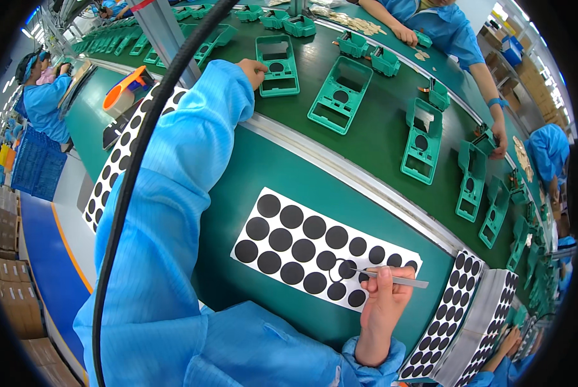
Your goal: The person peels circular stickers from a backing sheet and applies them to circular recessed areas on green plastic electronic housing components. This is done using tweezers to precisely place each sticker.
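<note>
At the belt's near edge my left hand (253, 72) has its fingers curled against the left rim of a green plastic housing (279, 78), a frame with a dark round spot in it. My right hand (386, 298) pinches a pair of metal tweezers (411, 282) between thumb and fingers. Their tip points left, over a white sheet (274, 222) of round black stickers. Around the tip shows a thin dark curved outline next to a black sticker (347, 269); whether this sticker is lifted, I cannot tell. The sheet lies at a slant on the green bench.
More green housings (340, 95) and small green parts lie along the belt (373, 155). A metal rail (340, 169) borders it. Stacked sticker sheets (449, 316) stand at right, another strip at left beside an orange-and-white tape dispenser (122, 97). A black cable (129, 161) crosses the view. Co-workers sit opposite.
</note>
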`<state>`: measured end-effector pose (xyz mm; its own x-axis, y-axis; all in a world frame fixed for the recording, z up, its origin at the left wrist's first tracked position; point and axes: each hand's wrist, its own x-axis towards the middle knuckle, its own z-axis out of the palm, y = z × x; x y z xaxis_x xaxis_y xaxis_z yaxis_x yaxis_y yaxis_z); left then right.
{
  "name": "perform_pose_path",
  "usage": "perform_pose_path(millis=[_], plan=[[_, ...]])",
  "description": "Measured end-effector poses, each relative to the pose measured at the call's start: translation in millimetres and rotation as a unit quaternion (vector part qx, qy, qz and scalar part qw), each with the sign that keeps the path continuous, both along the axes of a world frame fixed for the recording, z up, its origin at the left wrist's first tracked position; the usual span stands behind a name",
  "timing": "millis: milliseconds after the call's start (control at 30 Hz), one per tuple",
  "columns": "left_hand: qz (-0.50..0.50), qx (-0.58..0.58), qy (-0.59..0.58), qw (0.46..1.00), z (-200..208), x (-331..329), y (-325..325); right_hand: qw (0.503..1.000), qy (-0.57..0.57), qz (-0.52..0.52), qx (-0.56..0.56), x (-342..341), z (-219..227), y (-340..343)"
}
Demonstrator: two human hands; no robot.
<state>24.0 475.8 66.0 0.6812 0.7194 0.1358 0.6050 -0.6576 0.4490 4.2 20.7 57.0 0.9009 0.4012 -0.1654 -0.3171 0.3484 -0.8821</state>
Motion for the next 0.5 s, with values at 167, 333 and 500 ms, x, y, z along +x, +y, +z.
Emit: perform_pose_path(millis=[167, 333, 500], plan=[[0.01, -0.001, -0.104, 0.995, 18, -8, -34, 1.0, 0.001, -0.015, -0.003, 1, 5, 0], [-0.139, -0.051, -0.227, 0.962, 38, -36, -106, 0.999, 0.007, -0.037, 0.015, 1, 13, 0], [-0.267, -0.064, -0.201, 0.94, 49, -75, -202, 0.997, -0.014, -0.068, 0.036, 6, 16, -1]])
